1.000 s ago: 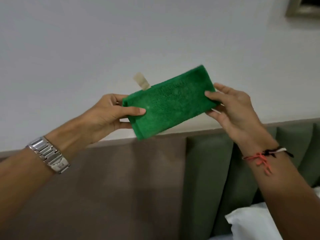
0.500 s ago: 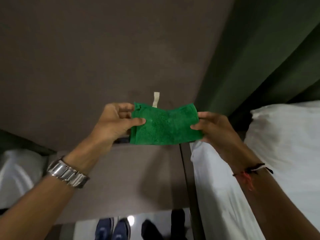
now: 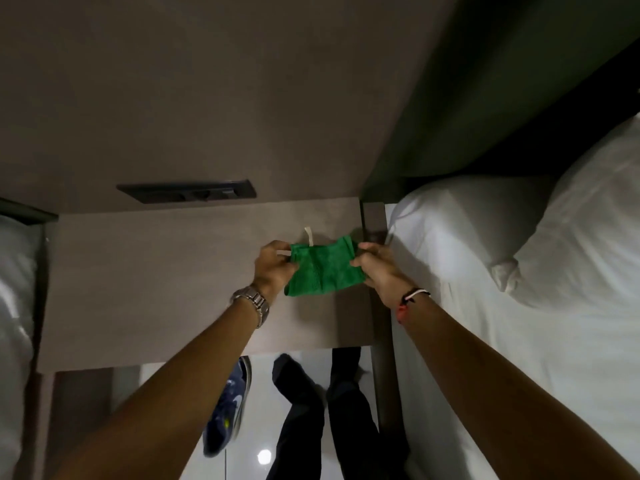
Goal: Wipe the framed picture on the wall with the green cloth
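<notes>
- While both forearms reach forward from 6 o'clock, left hand (image 3: pixel 273 268) and right hand (image 3: pixel 375 271) each pinch one end of the green cloth (image 3: pixel 323 270), which hangs stretched between them.
- Cloth sits just above frame centre, over the bedside tabletop (image 3: pixel 156 282); contact with the top cannot be told.
- At 3 o'clock: white pillow (image 3: pixel 571 237). At 11 o'clock: dark switch panel (image 3: pixel 187 192) on the headboard.
- Framed picture not in view. Judgement: wiping not begun; cloth is being readied, and all wiping remains.
</notes>
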Motion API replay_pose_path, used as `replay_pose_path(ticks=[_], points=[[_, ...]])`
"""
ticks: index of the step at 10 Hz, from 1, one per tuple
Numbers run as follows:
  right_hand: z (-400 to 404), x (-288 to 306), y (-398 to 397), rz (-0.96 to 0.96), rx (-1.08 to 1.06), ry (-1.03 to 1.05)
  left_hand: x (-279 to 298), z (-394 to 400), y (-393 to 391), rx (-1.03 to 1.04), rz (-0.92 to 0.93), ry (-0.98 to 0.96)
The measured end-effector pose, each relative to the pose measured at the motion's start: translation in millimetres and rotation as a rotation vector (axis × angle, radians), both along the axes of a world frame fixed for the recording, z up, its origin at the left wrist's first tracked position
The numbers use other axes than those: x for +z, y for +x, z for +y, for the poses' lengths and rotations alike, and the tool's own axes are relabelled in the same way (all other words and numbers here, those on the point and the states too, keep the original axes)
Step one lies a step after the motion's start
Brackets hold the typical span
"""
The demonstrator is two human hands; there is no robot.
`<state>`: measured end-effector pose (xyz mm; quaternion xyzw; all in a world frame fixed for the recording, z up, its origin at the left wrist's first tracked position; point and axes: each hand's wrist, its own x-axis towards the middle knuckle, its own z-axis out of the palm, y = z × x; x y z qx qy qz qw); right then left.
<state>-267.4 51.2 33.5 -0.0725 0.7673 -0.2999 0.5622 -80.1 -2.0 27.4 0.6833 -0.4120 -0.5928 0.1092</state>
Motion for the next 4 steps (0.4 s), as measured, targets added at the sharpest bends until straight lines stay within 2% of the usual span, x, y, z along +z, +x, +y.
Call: replay_pose_path(ticks=[1, 2, 3, 4], points=[[6, -27, -5, 0.034, 0.020, 0.034, -25, 7, -2, -0.046, -0.064, 0.023], [12, -27, -8, 0.131, 0.181, 0.035, -24, 9, 0, -0.111, -0.082, 0.007], [15, -2, -15, 0.383, 0.394, -0.120, 1, -5, 4, -0.245, -0.133, -0.186], [10, 24, -20, 0.577, 0.455, -0.229, 32, -18, 5, -0.284, -0.194, -0.362]])
